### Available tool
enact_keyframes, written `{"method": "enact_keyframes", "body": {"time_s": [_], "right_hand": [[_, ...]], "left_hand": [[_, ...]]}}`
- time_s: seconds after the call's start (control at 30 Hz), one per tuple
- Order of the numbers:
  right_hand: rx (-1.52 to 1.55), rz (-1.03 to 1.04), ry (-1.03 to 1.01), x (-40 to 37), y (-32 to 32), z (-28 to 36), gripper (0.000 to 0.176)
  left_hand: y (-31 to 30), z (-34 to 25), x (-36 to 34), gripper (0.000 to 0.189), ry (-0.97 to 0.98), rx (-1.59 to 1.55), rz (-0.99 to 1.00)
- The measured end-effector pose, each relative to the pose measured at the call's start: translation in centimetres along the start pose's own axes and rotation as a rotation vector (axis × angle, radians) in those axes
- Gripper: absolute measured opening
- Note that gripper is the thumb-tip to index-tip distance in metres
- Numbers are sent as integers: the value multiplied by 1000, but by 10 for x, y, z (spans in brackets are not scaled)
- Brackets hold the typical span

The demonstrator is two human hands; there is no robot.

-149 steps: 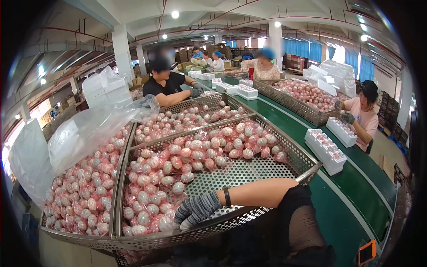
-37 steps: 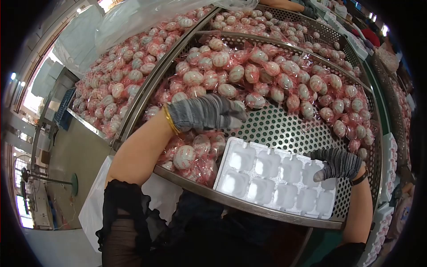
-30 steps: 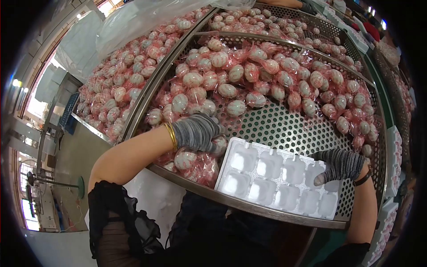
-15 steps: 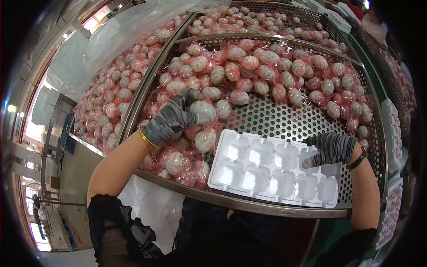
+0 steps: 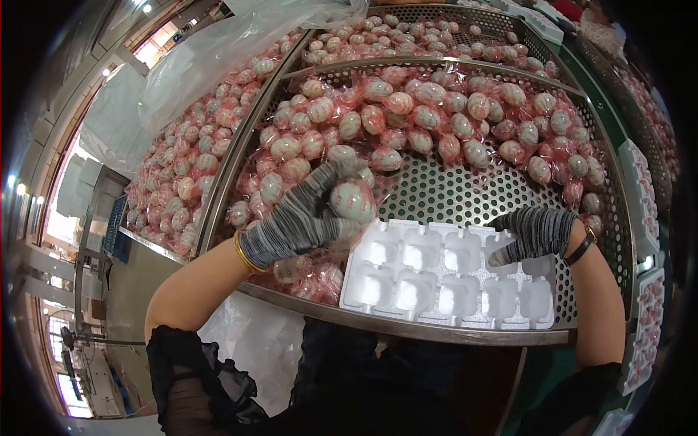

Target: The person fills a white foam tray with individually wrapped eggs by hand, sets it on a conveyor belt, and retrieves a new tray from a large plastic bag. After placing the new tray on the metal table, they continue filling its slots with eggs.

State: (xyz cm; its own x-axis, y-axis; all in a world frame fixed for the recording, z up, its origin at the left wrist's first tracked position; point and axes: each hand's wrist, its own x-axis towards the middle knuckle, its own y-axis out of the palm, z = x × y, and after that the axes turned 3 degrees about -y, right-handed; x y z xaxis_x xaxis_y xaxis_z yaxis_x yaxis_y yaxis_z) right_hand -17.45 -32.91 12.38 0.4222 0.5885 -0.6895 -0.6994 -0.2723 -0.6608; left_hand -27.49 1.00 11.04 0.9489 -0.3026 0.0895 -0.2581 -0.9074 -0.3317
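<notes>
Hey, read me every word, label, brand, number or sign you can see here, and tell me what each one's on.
No text can be read.
Wrapped egg in the left hand: red marks, too blurred to read.
Wrapped eggs in the metal bin: red marks on some, too small to read.
White tray by the right hand: no lettering visible.
</notes>
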Motion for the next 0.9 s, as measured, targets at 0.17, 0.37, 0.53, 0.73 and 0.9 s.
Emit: {"method": "enact_keyframes", "body": {"time_s": [0.17, 0.37, 0.53, 0.73, 0.9], "right_hand": [[-28, -22, -4, 1, 3, -2, 98], [-45, -9, -14, 1, 2, 3, 96], [-61, -33, -17, 0, 4, 2, 92], [-53, -38, -28, 3, 5, 1, 91], [-41, -86, -18, 7, 10, -5, 88]], "left_hand": [[17, -18, -10, 51, 163, 602, 121], [32, -12, 5, 41, 129, 716, 308], [23, -30, 11, 43, 4, 583, 479], [25, -44, 12, 44, -173, 604, 403], [46, -29, 9, 36, 104, 1211, 572]]}}
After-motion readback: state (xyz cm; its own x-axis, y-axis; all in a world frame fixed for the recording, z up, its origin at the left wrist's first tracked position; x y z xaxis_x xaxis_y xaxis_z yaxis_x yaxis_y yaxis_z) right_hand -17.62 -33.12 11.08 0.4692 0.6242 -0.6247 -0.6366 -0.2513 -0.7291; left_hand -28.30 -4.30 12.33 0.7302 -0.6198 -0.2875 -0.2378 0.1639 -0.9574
